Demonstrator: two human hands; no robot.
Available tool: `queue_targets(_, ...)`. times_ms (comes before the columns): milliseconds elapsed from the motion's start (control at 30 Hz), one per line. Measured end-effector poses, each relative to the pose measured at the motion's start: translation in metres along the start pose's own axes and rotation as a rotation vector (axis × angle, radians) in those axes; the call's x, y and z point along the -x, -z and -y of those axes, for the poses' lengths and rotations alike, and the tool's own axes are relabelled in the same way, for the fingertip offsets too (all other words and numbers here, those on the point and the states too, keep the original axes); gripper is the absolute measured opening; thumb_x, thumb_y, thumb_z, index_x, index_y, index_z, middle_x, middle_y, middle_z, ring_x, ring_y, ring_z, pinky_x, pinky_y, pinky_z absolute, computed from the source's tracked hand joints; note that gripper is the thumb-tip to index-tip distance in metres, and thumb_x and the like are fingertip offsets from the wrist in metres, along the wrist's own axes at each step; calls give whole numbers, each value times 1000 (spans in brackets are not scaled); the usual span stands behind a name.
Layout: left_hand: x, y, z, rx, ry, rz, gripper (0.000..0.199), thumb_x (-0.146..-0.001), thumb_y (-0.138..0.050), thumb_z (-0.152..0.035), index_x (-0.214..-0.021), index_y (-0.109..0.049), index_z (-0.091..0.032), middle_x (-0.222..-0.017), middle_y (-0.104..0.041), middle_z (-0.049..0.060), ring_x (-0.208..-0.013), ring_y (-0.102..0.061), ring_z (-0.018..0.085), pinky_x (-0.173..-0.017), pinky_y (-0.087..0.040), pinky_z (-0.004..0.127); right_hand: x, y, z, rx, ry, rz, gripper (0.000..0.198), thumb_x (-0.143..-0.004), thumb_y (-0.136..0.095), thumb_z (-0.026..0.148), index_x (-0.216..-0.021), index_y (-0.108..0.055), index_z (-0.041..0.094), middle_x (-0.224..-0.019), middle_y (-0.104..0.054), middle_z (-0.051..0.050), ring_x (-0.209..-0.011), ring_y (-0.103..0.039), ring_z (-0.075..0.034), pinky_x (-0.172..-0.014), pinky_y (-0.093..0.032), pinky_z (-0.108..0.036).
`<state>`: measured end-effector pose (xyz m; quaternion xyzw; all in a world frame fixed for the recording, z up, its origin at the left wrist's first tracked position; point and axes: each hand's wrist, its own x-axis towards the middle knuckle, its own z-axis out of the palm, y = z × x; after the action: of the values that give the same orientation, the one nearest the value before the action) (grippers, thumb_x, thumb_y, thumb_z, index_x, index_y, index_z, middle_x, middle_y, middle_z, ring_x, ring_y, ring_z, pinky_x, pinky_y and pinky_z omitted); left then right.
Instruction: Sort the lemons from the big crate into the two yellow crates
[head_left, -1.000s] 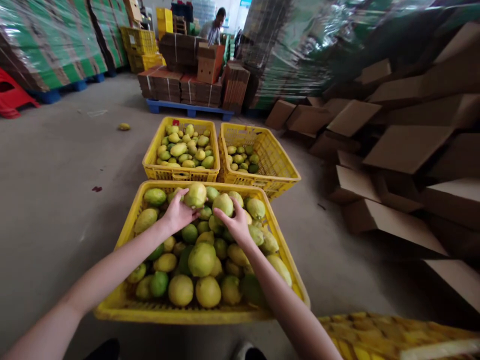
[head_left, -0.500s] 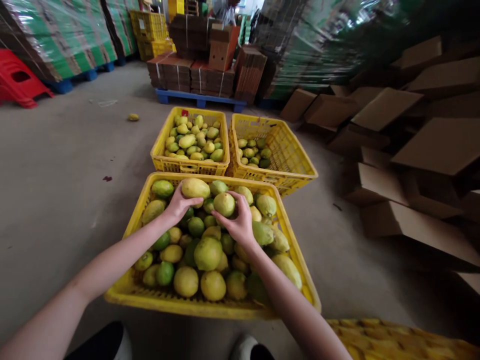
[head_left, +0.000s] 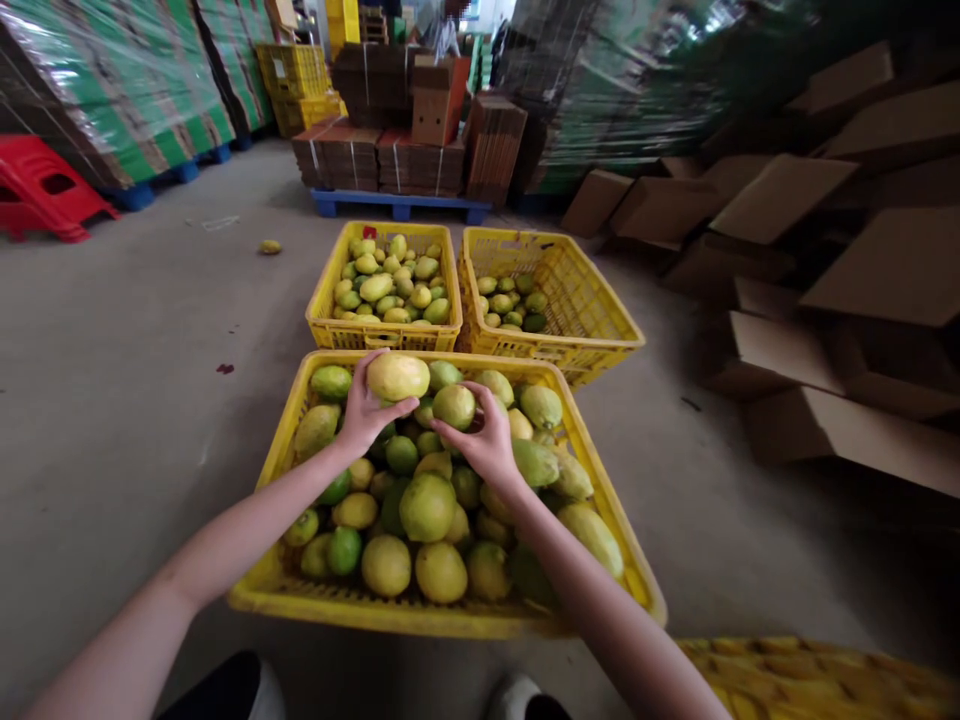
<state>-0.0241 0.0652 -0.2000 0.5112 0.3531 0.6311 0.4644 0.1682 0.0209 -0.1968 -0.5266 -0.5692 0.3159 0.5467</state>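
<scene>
Warehouse floor (head_left: 112, 400): near crate (head_left: 285, 440) of lemons. Left hand (head_left: 364, 415) grasps yellow lemon (head_left: 397, 377); right hand (head_left: 487, 445) clasps greenish lemon (head_left: 454, 405). Best lifted gently, without squeezing.

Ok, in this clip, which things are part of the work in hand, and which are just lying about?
In hand:
left hand holding a yellow fruit
right hand on a green fruit
near crate, piled with fruit
two far crates, part-filled

Lying about:
loose fruit on the floor
red stool
flattened cartons
pallet of bundled cardboard
</scene>
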Motion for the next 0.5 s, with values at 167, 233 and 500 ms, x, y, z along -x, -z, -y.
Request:
queue_targets(167,0,-3,4,268,287,35,72,-56,-101,-41,-113,-60,-26,-109,-70,2,-105,-68,23,-101,-53,40,-1,3,7,-75,-65,1,64,-64,-93,52,-115,-64,27,-113,-74,-6,-100,-73,-29,-91,-63,-47)
queue_targets(233,1,-4,4,286,325,74,68,-56,-100,-40,-111,-62,-26,-106,-70,2,-104,-69,24,-101,-53,40,-2,5,10,-112,-111,-1,65,-61,-94,53,-112,-65,26,-108,-74,-6,-98,-72,-28,-91,-64,-46)
queue_targets(500,5,-3,-6,250,421,148,67,-58,-96,-52,-109,-70,-19,-99,-77,8,-110,-71,32,-99,-57,45,-6,6,18,-501,-500,-16,59,-72,-71,79,-93,-62,25,-86,-75,-6,-94,-76,-31,-75,-68,-44)
